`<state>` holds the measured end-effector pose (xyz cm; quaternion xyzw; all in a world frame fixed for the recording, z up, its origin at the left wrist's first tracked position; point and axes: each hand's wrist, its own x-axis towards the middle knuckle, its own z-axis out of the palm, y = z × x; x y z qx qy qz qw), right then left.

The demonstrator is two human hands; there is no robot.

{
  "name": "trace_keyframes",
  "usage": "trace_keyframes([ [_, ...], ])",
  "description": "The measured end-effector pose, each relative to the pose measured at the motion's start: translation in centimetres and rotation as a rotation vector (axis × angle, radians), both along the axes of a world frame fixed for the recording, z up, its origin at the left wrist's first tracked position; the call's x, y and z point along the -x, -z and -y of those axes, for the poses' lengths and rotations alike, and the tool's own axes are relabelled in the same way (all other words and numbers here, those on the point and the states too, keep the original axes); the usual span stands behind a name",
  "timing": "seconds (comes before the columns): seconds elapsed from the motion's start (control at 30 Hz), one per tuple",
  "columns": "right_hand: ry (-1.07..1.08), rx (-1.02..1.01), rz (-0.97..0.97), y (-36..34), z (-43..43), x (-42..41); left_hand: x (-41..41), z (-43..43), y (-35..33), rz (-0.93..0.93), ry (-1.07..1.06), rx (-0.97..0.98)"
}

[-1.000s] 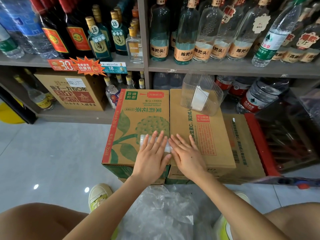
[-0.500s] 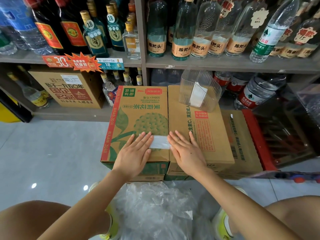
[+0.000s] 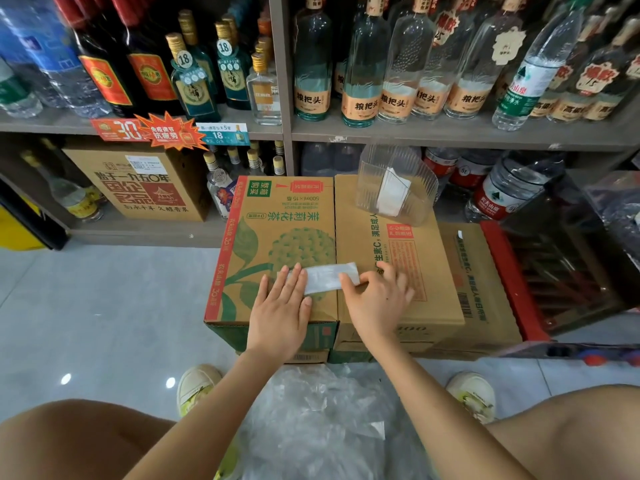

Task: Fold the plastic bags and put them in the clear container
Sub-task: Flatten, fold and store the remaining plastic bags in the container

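A plastic bag [image 3: 325, 277], folded into a flat, narrow, milky strip, lies across the seam of two matte cardboard cartons [image 3: 277, 216]. The left hand [image 3: 280, 306] presses its nine o'clock end with straight fingers; the right hand [image 3: 377, 299] pinches its three o'clock end, fingers curled. At one o'clock on the cartons stands the ribbed clear container [image 3: 419, 188], a white wad [image 3: 393, 194] inside. Crinkled loose bags [image 3: 318, 420] heap at six o'clock; glass bottles [image 3: 360, 64] line twelve.
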<state>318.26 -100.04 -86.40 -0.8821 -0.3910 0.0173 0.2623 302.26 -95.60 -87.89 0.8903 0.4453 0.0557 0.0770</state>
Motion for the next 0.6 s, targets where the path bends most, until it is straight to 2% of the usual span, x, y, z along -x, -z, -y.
trace_keyframes([
  [0.1, 0.027, -0.014, -0.140, -0.3, -0.6, 0.4, 0.0, 0.0, 0.0, 0.032, -0.013, 0.000],
  [0.2, -0.028, -0.148, -0.321, -0.9, -0.7, 0.0, -0.2, -0.2, -0.7, 0.221, -0.072, 0.089],
  [0.27, -0.087, -0.209, -0.574, -1.9, -0.4, -0.6, -0.4, -0.2, -2.1, 0.408, -0.166, 0.175],
  [0.33, -0.124, -0.229, -0.817, -3.1, -0.1, -1.6, -0.8, -0.5, -3.9, 0.512, -0.229, 0.252],
  [0.4, -0.175, -0.207, -0.959, -4.4, -0.1, -2.6, -1.5, -1.2, -5.5, 0.572, -0.243, 0.437],
  [0.5, -0.258, -0.135, -1.026, -6.1, -0.4, -4.1, -2.5, -2.3, -6.9, 0.730, -0.243, 0.819],
  [0.6, -0.313, -0.096, -1.037, -7.3, -1.0, -5.1, -2.8, -2.7, -7.3, 0.797, -0.227, 0.979],
])
